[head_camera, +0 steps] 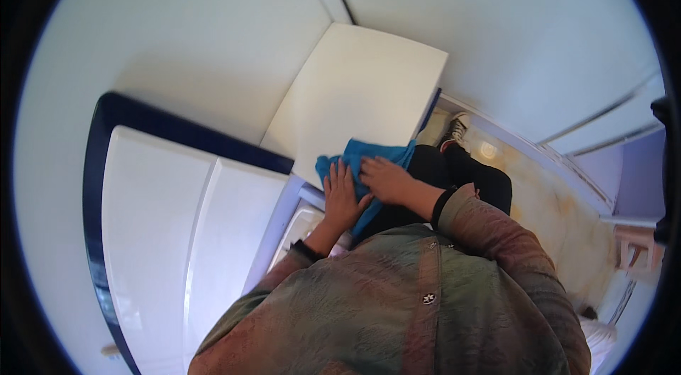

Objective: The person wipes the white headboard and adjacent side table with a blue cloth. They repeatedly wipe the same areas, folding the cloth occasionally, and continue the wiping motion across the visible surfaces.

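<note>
A blue cloth (379, 149) lies bunched at the near edge of a white cabinet top (367, 77), and part of it hangs over the edge towards my lap. My left hand (340, 196) lies nearly flat on the cloth, its fingers stretched out and its thumb apart. Close beside it, my right hand (385, 181) presses on the cloth with bent fingers. Its fingertips are partly lost in the folds, so a grip cannot be made out.
To the left stands a white panel (154, 183) with a dark blue frame (175, 122). Pale walls (213, 18) meet behind the cabinet top. My legs and a dark sneaker (456, 127) are over the marbled floor (553, 226). A pinkish stool-like object (633, 250) is at far right.
</note>
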### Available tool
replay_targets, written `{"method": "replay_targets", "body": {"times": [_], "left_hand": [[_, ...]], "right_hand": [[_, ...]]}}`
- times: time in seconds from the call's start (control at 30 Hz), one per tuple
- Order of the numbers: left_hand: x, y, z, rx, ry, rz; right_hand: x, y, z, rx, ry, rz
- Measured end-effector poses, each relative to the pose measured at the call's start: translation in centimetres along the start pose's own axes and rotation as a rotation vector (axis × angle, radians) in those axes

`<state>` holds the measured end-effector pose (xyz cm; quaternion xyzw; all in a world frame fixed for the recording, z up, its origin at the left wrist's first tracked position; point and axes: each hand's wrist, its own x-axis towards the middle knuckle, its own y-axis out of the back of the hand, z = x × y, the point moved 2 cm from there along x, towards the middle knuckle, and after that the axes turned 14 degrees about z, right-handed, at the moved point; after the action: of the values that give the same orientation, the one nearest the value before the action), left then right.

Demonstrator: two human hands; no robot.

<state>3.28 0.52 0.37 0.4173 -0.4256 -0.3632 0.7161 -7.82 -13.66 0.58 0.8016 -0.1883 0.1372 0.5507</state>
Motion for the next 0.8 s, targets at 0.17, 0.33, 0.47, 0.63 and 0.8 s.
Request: {"method": "replay_targets", "body": {"times": [0.17, 0.33, 0.47, 0.63, 0.8], "left_hand": [[7.4, -3.1, -0.1, 0.111, -0.032, 0.011], [11.6, -3.9, 3.7, -0.167, -0.18, 0.035], [9.5, -1.7, 4.5, -0.312, -0.015, 0.017], [8.7, 8.9, 1.0, -0.105, 0.048, 0.226], [7.4, 28.1, -0.7, 0.268, 0.103, 0.865]], "right_hand": [[1.9, 1.3, 4.7, -0.121, -0.124, 0.142], [0.6, 5.0, 7.6, -0.054, -0.296, 0.214], [0.0, 6.6, 6.3, 0.078, -0.393, 0.121], [6.2, 9.9, 1.5, 0.396, -0.592, 0.123], [17.7, 17.1, -8.6, 0.466, -0.074, 0.397]]}}
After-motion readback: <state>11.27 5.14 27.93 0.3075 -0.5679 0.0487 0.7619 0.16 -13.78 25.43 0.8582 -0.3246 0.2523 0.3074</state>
